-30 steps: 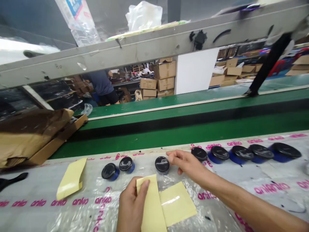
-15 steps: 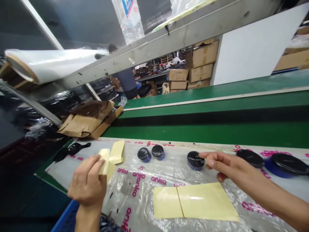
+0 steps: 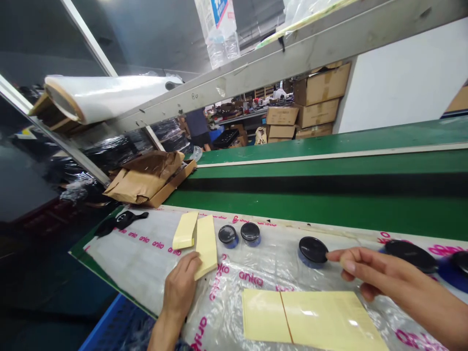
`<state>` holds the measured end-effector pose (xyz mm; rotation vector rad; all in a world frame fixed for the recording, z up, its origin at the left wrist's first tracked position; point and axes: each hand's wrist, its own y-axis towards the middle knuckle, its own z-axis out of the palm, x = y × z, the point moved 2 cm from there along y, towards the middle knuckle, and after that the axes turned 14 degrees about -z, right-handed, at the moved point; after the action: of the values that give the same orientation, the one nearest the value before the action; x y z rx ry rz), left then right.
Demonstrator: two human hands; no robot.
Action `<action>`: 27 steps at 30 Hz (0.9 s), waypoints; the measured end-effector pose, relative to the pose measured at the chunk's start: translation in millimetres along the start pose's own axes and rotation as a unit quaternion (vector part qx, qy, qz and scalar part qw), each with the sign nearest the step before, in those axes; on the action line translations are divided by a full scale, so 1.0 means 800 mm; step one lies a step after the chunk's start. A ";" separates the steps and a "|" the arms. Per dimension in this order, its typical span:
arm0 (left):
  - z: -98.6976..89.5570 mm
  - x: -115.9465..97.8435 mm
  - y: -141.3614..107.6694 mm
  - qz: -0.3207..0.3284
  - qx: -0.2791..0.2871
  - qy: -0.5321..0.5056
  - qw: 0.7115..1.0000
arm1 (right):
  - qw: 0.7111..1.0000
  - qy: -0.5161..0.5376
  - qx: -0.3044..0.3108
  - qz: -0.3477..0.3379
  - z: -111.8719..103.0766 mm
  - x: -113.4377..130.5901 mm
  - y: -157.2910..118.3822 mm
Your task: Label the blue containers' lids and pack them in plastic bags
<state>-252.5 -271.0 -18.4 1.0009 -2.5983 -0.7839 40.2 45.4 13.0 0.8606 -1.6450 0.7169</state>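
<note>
Lower centre, glossy rectangular yellow sheets [image 3: 321, 319] lie flat, probably for easy reach. The left hand [image 3: 181, 282] touches a yellow strip [image 3: 206, 243] left of centre, its pinch unclear. Right of centre, the right hand [image 3: 385, 275] fingers a round, black-lidded blue tub [image 3: 313, 251], perhaps steadying it, grip also unclear. Behind: smooth green conveyor [image 3: 292, 204].

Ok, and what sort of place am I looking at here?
Probably a factory or workshop floor: there are stacked cardboard boxes in the background, a big whitish roll on the rack, and several similar round black-topped pieces along the worktop.
</note>
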 end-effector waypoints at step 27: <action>-0.026 -0.293 0.032 -0.355 0.303 -0.703 0.536 | 0.989 0.142 -0.013 -0.048 0.058 0.019 0.007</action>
<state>-86.5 -104.0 4.5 2.6103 -3.9295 -1.1977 8.9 8.0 17.4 0.7752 -1.3468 0.7135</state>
